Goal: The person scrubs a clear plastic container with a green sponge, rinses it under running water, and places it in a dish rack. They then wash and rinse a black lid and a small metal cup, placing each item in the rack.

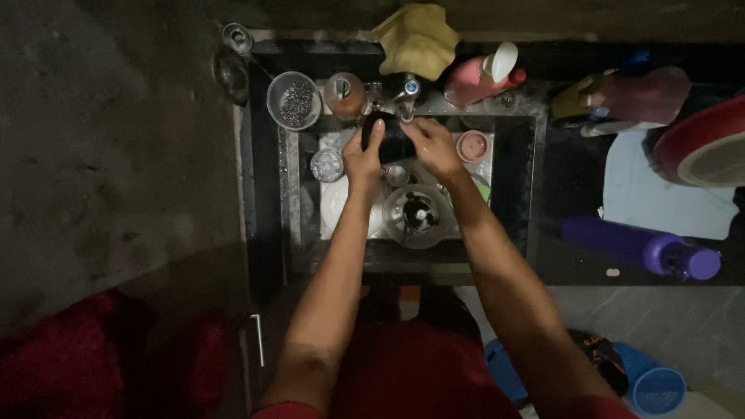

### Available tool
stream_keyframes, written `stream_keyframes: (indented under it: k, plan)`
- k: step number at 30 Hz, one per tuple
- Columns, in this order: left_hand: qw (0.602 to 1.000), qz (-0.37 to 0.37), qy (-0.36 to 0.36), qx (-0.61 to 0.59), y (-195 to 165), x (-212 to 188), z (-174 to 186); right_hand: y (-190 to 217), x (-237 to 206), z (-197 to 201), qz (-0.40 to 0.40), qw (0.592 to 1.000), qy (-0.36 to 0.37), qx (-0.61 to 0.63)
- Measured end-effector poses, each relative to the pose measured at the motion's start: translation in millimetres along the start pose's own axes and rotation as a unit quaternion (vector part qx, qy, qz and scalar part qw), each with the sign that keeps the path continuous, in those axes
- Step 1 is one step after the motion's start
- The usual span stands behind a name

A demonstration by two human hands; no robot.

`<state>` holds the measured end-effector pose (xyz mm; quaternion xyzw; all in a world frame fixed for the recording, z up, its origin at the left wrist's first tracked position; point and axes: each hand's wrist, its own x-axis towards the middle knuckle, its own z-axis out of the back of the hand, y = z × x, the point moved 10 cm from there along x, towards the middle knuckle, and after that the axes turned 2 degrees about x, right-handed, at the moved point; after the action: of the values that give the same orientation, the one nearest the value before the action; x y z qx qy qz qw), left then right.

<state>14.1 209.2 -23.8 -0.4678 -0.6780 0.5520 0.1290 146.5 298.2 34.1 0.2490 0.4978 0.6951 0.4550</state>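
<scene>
Both hands work over the sink [289,186], right under the tap [405,91] at the back edge. Left hand [363,159] grips a dark cup-like item [390,143], fingers wrapped round its left side w/ thumb up along it. Right hand [432,147] is on the other side of the same item, fingers curled over its top/right, rubbing or holding; can't tell which. So the dark item is held between both hands, above the basin, just below the tap spout. Too dim to say if water runs.

As for how far along: looks like mid-wash, my guess. Still in the basin below the hands: a glass bowl [417,216] w/ something dark inside near the front edge, a white plate [335,203] at front left, a small glass [327,164] at left, a small steel cup [397,174] in the middle, a pink lid-like piece [472,145] at back right. None look rinsed or set aside, so most of the pile seems left to do.

On the back edge of the counter: a steel strainer bowl [294,101] at back left, a brownish jar [344,93] beside it, a yellow cloth [417,39] behind the tap, a pink bottle [481,77] lying to its right. On the right part of the counter a purple bottle [640,248] lies on its side near the front edge, and a red basin [702,143] sits at the far right edge.
</scene>
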Motion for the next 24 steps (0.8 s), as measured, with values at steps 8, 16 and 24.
stream_keyframes:
  k: [8,16,24]
  plan:
    - [0.953,0.198,0.03,-0.228,41,-1,-8,-29,-28,-30,-0.21,0.858,0.093,0.46]
    - [0.98,0.187,-0.027,0.059,32,2,7,-9,-14,-11,-0.089,0.93,-0.006,0.358]
    - [0.98,0.152,-0.101,-0.081,21,-16,15,12,-18,-25,0.006,0.941,0.011,0.338]
